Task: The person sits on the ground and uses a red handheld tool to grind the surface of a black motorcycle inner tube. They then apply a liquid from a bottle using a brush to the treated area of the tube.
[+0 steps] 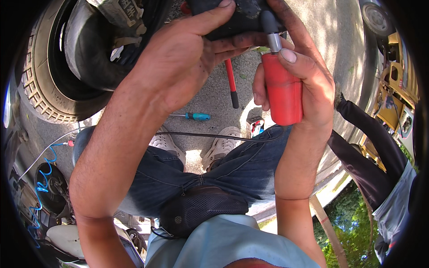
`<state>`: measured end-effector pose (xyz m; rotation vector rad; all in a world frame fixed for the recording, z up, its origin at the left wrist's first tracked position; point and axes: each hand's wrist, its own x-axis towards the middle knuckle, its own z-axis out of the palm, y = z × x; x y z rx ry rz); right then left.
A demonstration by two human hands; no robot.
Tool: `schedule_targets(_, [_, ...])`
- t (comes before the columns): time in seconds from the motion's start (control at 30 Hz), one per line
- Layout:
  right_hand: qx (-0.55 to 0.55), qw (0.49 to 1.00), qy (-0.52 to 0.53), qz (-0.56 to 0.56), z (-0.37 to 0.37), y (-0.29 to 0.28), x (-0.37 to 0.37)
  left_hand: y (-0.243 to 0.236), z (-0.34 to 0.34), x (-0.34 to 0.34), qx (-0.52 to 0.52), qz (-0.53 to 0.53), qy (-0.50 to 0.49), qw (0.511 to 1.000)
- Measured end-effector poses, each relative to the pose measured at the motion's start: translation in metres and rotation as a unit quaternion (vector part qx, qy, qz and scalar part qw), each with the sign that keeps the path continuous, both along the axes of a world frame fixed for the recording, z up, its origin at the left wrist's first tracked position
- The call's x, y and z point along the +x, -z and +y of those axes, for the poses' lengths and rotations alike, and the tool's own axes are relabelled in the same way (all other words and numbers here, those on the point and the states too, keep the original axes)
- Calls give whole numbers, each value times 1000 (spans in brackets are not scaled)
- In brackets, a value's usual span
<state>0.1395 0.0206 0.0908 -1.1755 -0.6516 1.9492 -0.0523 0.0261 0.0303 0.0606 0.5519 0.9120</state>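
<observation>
A black rubber inner tube (pixel 223 27) is at the top, partly cut off by the picture's edge. My left hand (pixel 181 56) grips it, thumb on top and fingers curled beneath. In my right hand (pixel 315 73) is a red handheld grinder (pixel 284 96) with a silver collar and a dark grey rounded tip (pixel 268 21). The tip points away from me and overlaps the tube's right part; whether it touches the rubber I cannot tell. My right thumb presses near the collar, and one finger stretches up toward the tube.
A treaded tyre (pixel 42 67) stands at the left. On the ground lie a blue-handled screwdriver (pixel 196 116) and a red bar with a black end (pixel 231 82). A black cable (pixel 214 135) crosses above my shoes. A coiled blue hose (pixel 42 187) hangs at left; another person (pixel 380 147) is at right.
</observation>
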Motion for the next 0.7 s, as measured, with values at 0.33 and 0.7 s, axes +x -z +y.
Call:
schedule_targets(0.33, [15, 1000, -20, 13, -2, -4, -3, -4, 2, 2, -41, 43, 4, 998])
schedule_targets(0.7, [65, 996, -34, -43, -8, 11, -3, 6, -2, -4, 6, -7, -9, 1000])
